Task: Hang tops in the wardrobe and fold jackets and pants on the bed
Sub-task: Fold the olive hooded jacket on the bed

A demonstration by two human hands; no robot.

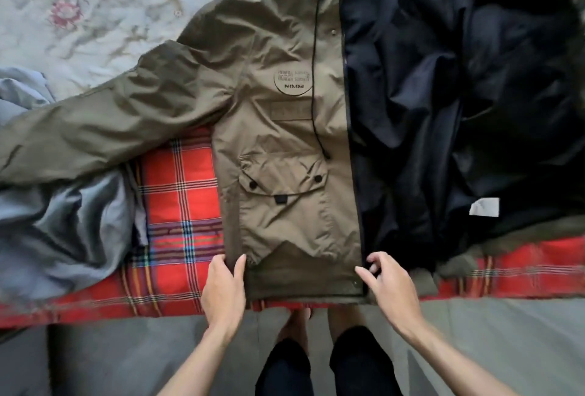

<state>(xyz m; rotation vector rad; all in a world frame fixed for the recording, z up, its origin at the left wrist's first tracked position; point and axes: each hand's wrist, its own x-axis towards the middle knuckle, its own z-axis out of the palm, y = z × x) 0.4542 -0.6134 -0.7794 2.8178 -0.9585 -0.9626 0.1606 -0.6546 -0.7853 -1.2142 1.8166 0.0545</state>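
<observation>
At the left of the frame a grey-blue garment point(63, 221) lies crumpled on the bed, with a pale flowered sheet point(79, 15) above it in the upper left. A red plaid blanket point(180, 193) covers the near edge of the bed. The olive jacket point(285, 142) is spread front up across the middle of the frame, lying on the blanket, and one sleeve point(95, 129) stretches out to the left over the grey-blue garment. The left hand point(223, 288) holds the jacket's lower left side edge, thumb on top of the cloth. The right hand point(386, 284) is at the lower end of the zip edge, forefinger reaching to the hem corner and the other fingers curled; I cannot tell whether it grips the cloth. To the right the jacket's other half lies open, showing its dark navy lining point(443, 94) and a white label point(484, 207). The grey floor point(506, 332) fills the bottom of the frame.
</observation>
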